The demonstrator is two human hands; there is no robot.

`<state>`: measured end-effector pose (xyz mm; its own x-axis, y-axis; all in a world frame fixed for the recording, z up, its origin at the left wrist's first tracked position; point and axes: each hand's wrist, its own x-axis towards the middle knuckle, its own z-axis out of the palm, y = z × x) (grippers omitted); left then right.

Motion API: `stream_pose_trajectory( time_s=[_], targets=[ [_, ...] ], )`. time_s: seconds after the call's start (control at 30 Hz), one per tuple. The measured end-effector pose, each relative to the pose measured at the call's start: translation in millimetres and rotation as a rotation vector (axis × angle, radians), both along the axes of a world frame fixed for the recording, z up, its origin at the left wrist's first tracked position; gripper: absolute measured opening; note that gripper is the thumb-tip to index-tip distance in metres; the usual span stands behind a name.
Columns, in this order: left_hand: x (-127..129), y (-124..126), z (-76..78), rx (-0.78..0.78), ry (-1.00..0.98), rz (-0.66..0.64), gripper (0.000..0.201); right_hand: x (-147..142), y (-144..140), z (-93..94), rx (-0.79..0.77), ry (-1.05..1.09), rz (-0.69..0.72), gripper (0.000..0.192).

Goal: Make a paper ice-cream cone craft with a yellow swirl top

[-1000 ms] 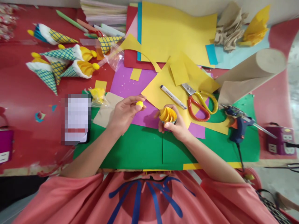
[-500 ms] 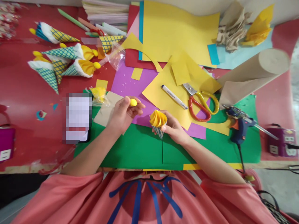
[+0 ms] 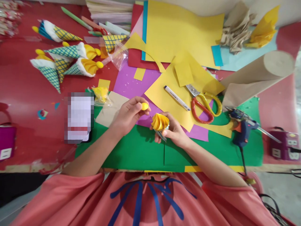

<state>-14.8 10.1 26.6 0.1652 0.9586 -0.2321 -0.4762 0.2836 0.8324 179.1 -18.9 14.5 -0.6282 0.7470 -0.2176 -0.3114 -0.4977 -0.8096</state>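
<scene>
Fingers [image 3: 137, 103] of the left hand [image 3: 128, 114] are pinching a small yellow ball [image 3: 145, 106] between thumb and fingertips, holding it just above and beside the paper cone [image 3: 160, 124]. Meanwhile the right hand [image 3: 175, 130] is wrapping its curled fingers around the cone's patterned lower part, with the yellow pleated top facing up over the green sheet [image 3: 138, 150] on the counter [image 3: 28, 94]. Scissors [image 3: 203, 105], a marker [image 3: 176, 98] and a glue gun [image 3: 242, 127] are lying to the right, well apart from both hands.
</scene>
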Motion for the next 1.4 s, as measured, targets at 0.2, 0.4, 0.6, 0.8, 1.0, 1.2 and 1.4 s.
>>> stream_pose_trajectory(
  time_s=[0.2, 0.4, 0.6, 0.8, 1.0, 1.2, 1.4],
  targets=[
    [2.9, 1.3, 3.0, -0.011, 0.017, -0.007, 0.030, 3.3, -3.3, -5.2, 0.098, -0.049, -0.041, 0.047],
    [-0.6, -2.0, -8.3, 0.028, 0.121, 0.031, 0.034, 1.3, -1.1, 1.1, 0.090, -0.087, -0.006, 0.043],
    [0.2, -2.8, -9.1, 0.059, 0.175, 0.085, 0.032, -0.9, -0.6, 4.9, 0.097, -0.134, -0.010, 0.048],
    [2.0, -2.9, -1.6, 0.020, 0.164, 0.007, 0.038, 1.0, -1.8, 1.9, 0.129, -0.172, -0.040, 0.048],
    [3.8, -2.1, 1.6, 0.021, 0.144, 0.038, 0.025, 2.5, -2.0, 1.7, 0.135, -0.217, -0.062, 0.052],
    [4.0, -1.7, 1.1, 0.024, 0.129, 0.045, 0.024, 2.5, -1.8, 1.1, 0.143, -0.235, -0.072, 0.047],
    [2.7, -1.7, -0.5, 0.023, 0.147, 0.040, 0.028, 2.8, -2.0, 1.2, 0.144, -0.249, -0.073, 0.048]
  ],
)
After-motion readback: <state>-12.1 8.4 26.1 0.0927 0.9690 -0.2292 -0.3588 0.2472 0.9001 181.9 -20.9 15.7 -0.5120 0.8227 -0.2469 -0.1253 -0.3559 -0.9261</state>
